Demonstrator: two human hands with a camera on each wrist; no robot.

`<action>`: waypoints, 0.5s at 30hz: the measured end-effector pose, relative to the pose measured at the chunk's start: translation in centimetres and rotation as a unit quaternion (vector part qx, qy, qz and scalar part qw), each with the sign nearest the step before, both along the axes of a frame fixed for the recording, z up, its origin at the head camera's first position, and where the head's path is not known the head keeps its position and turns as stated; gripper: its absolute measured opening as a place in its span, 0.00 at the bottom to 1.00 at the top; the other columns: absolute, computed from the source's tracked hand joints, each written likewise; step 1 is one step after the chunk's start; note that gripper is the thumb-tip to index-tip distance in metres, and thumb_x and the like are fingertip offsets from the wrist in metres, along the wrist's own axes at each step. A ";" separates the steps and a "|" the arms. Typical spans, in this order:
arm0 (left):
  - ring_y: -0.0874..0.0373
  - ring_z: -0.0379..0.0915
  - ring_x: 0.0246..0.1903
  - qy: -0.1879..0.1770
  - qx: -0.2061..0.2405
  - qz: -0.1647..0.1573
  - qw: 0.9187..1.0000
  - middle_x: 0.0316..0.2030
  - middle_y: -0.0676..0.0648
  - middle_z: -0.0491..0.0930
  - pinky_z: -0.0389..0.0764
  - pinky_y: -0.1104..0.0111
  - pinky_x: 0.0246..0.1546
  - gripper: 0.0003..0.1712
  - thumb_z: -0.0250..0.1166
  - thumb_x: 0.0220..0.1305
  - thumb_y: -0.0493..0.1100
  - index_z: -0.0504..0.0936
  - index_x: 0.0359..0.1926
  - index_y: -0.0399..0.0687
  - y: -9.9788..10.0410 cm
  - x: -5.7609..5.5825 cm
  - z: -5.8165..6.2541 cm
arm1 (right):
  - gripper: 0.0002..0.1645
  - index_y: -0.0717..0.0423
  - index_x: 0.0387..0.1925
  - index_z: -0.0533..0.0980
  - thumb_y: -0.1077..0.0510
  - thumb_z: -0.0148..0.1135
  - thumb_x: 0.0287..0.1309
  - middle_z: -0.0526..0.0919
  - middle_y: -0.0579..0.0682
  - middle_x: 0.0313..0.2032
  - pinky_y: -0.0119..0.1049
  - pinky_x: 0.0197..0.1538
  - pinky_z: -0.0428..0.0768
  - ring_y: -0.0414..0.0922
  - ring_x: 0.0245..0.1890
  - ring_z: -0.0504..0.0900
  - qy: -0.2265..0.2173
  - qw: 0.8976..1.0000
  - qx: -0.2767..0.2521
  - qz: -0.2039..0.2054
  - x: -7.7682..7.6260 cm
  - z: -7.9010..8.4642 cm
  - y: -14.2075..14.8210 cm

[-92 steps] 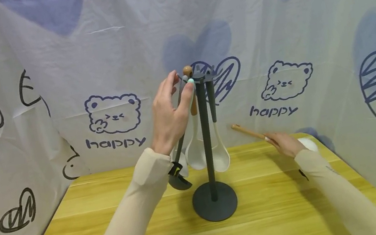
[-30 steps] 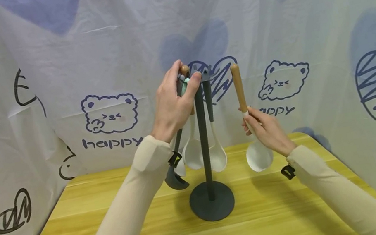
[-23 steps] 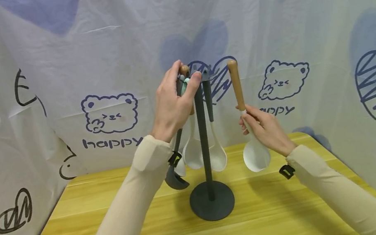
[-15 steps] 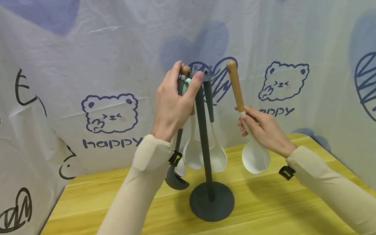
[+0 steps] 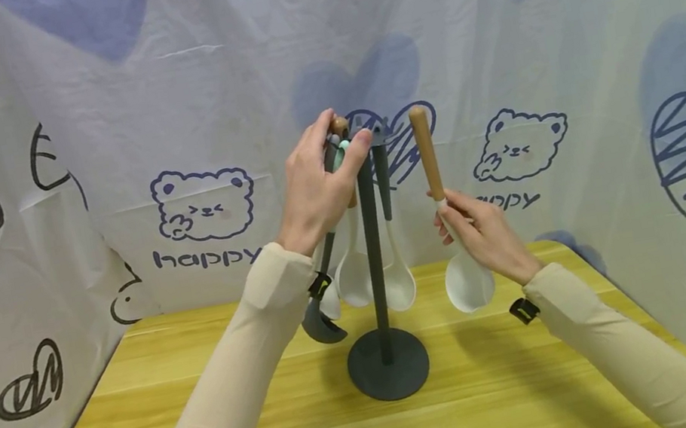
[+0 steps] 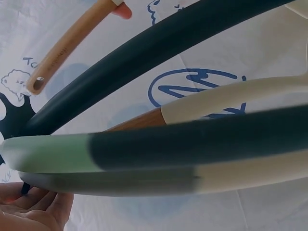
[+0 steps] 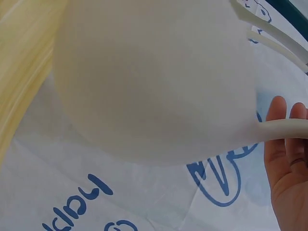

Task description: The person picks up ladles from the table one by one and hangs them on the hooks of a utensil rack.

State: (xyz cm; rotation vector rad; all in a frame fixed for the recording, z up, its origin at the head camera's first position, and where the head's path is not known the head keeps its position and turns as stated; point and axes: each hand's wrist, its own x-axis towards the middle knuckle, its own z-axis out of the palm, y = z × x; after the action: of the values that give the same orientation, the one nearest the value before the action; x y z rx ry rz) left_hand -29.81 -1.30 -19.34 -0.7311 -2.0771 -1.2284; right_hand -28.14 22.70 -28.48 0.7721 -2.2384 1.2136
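My right hand (image 5: 480, 232) pinches a white ladle (image 5: 469, 283) by its pale stem just below the wooden handle. The ladle stands upright above the table, wooden end up, right of the black utensil rack (image 5: 375, 254). In the right wrist view, the ladle's bowl (image 7: 159, 77) fills the middle and its stem crosses my fingers. My left hand (image 5: 315, 196) grips the rack's top, thumb on its head and fingers behind. Beside it hang a black ladle (image 5: 322, 323), a white spoon with a wooden handle (image 5: 354, 277) and a white, dark-handled spoon (image 5: 400, 284).
The rack's round base (image 5: 392, 381) rests on the yellow wooden table (image 5: 247, 414). A printed white cloth (image 5: 192, 103) hangs behind and along both sides. In the left wrist view, a green-tipped dark handle (image 6: 192, 142) passes close to the camera.
My right hand has lifted the ladle from the right side of the table, turned it upright and brought it left toward the rack. My left hand has stayed at the rack's top.
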 end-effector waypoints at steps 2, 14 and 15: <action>0.56 0.72 0.49 0.000 0.000 -0.001 1.000 0.56 0.47 0.76 0.78 0.65 0.50 0.35 0.57 0.67 0.62 0.70 0.67 0.49 -0.1 0.0 0.0 | 0.20 0.65 0.62 0.71 0.64 0.47 0.73 0.80 0.59 0.33 0.31 0.33 0.85 0.41 0.29 0.82 0.007 1.000 -0.002 0.001 0.1 0.0 -0.1; 0.56 0.72 0.54 0.005 -0.009 0.007 1.000 0.58 0.48 0.76 0.75 0.65 0.56 0.35 0.57 0.66 0.62 0.70 0.67 0.49 -0.2 -0.1 0.1 | 0.20 0.62 0.61 0.73 0.66 0.51 0.70 0.81 0.56 0.31 0.31 0.29 0.85 0.42 0.26 0.81 0.048 0.999 0.004 -0.005 -1.8 -1.2 0.3; 0.56 0.72 0.54 0.003 -0.009 0.006 1.000 0.58 0.47 0.76 0.75 0.65 0.56 0.36 0.57 0.67 0.62 0.69 0.68 0.48 -0.2 -0.1 0.1 | 0.20 0.61 0.62 0.74 0.66 0.52 0.70 0.81 0.55 0.31 0.31 0.29 0.85 0.44 0.26 0.81 0.050 0.999 0.007 -0.005 -2.1 -1.4 0.4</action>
State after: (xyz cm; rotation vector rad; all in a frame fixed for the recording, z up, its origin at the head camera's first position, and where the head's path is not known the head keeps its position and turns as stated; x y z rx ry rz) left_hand -29.89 -1.52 -19.28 -0.7275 -2.0866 -1.2011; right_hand -30.19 23.14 -29.91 0.8079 -2.1700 1.1314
